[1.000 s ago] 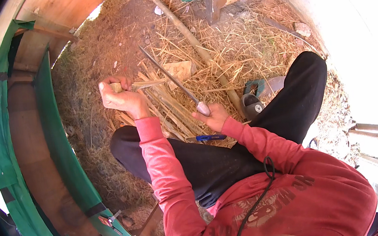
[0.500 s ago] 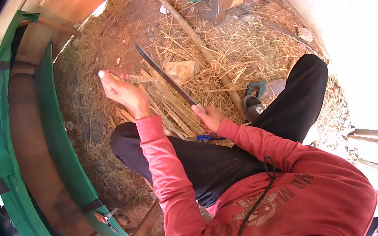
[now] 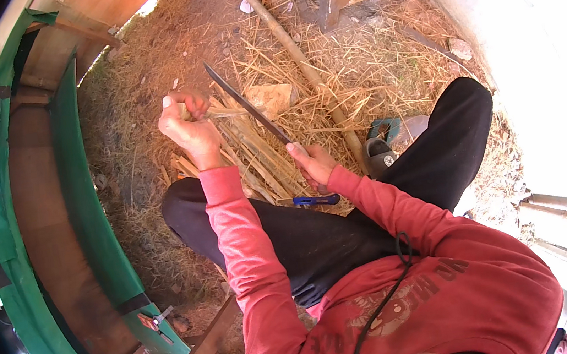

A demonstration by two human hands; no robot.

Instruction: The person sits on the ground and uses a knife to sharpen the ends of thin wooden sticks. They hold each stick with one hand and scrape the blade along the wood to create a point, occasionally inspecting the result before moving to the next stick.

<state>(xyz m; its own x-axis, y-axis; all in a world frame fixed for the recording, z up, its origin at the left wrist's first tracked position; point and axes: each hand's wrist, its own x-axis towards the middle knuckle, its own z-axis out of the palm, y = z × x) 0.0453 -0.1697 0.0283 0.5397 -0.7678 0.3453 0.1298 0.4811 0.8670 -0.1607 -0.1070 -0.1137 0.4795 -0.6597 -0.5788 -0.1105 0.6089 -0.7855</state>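
On the straw-strewn dirt between the person's knees lies a loose heap of split bamboo strips (image 3: 252,156), fanned out where either hand can reach them. Raised just above that heap, the left hand (image 3: 184,122) is closed in a tight fist around the end of one thin strip (image 3: 221,112), thumb side up, so that the strip juts out toward the right and meets the blade side-on. Lower and nearer the body, the right hand (image 3: 312,162) is wrapped firmly around the handle of a long dark knife (image 3: 246,107), whose blade slants up and to the left, its upper part crossing just beside the held strip; whether the edge actually bites into the strip is too fine to tell. Held this way, the strip is braced by one arm while the other steers the blade away from the body. A small blue-handled tool (image 3: 312,201) rests on the black trouser leg just below the right wrist, close by. Beyond the heap, a long bamboo pole (image 3: 297,60) lies diagonally across the straw, and a dark shoe (image 3: 379,157) sits beside the right knee. To the left, a green tarpaulin (image 3: 83,203) drapes over the edge of a wooden bench (image 3: 36,202), well apart from the hands.
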